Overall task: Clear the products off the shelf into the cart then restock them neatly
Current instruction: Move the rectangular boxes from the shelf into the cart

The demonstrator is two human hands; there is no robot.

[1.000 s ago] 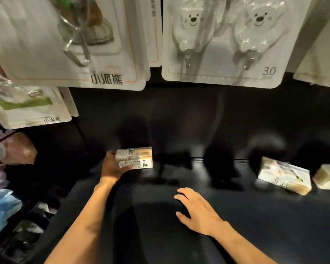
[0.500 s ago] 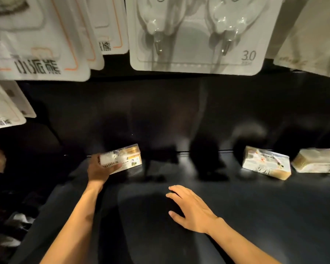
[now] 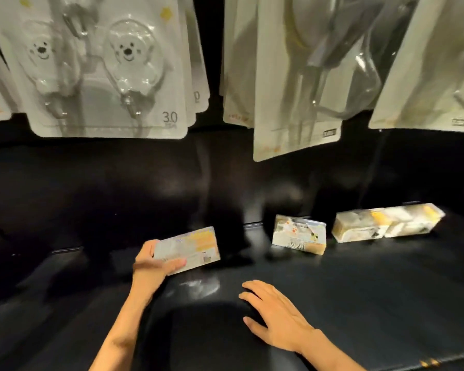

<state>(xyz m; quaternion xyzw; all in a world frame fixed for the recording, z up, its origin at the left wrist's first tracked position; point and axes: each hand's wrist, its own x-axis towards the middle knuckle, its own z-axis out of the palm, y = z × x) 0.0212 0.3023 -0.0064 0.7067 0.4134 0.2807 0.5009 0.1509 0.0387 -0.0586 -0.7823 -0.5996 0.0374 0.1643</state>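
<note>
My left hand [image 3: 153, 266] grips the left end of a white and yellow product box [image 3: 190, 249], held just above the dark shelf [image 3: 359, 290] near its back wall. My right hand [image 3: 276, 314] lies flat on the shelf, fingers spread, holding nothing. A second box [image 3: 299, 234] stands at the back of the shelf to the right of the held one. Further right lies a longer row of similar boxes [image 3: 386, 222], blurred.
Blister cards with bear-shaped hooks [image 3: 105, 70] hang above the shelf at the left. More hanging packs [image 3: 319, 76] fill the upper right and reach down close over the boxes. The shelf's front edge [image 3: 426, 361] shows at the bottom right.
The view has swung right, so the hanging cards and boxes sit further left. My left hand has carried its box rightwards along the shelf's back. My right hand stays flat.
</note>
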